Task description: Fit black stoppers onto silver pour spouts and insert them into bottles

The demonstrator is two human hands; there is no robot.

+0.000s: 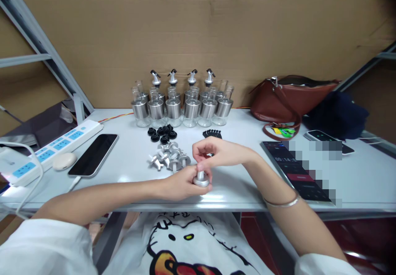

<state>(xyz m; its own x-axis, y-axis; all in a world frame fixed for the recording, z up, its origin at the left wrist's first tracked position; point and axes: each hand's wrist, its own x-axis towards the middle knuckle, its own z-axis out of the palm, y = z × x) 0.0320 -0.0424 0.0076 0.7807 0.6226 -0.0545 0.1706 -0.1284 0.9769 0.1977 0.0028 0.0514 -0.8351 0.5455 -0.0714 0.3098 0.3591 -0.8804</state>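
Near the table's front edge, my left hand (182, 184) is closed around the rim of a silver pourer cap (201, 180), its short tube pointing up. From the right, my right hand (218, 153) pinches the tube's upper end. Any small part between those fingertips is hidden. Just beyond my left hand lies a pile of loose silver pourer caps (175, 161). Several black stoppers (162, 134) sit behind that pile. A group of small black pieces (212, 134) lies beyond my right hand, partly covered by it.
Rows of glass bottles with metal sleeves (192, 109) stand at the back, several topped with pourers (192, 76). On the left are a phone (93, 155), a white round case (64, 161) and a power strip (52, 153). A tablet (297, 172) and brown bag (287, 97) occupy the right.
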